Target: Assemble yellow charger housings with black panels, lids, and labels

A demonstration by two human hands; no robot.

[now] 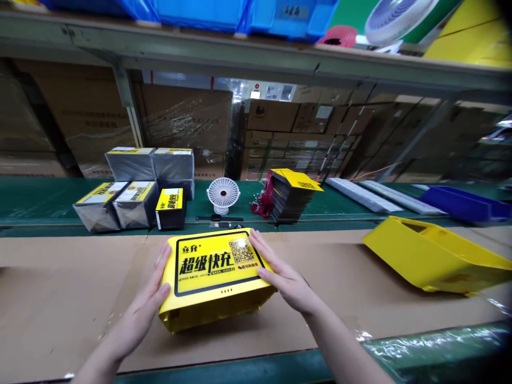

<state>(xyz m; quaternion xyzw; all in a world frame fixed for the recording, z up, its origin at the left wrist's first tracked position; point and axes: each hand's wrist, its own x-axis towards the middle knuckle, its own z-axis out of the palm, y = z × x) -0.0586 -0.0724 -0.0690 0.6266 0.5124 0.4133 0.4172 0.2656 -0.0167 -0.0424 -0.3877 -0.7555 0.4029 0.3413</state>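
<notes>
Two hands (150, 301) (284, 277) grip box (216, 280) edges

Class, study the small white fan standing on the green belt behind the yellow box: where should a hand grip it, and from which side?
Grip the white fan by its round head's rim, coming from above. It stands upright facing forward, its base low on the green belt, with open space overhead and a black strap lying just before it.

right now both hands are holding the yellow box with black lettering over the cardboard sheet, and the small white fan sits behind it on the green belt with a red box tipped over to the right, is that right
Not quite: the tipped-over box on the right is yellow, not red, as the head view shows. The rest holds: the left hand and right hand hold the yellow box with black lettering over the cardboard sheet, and the small white fan sits behind it on the green belt.
</notes>
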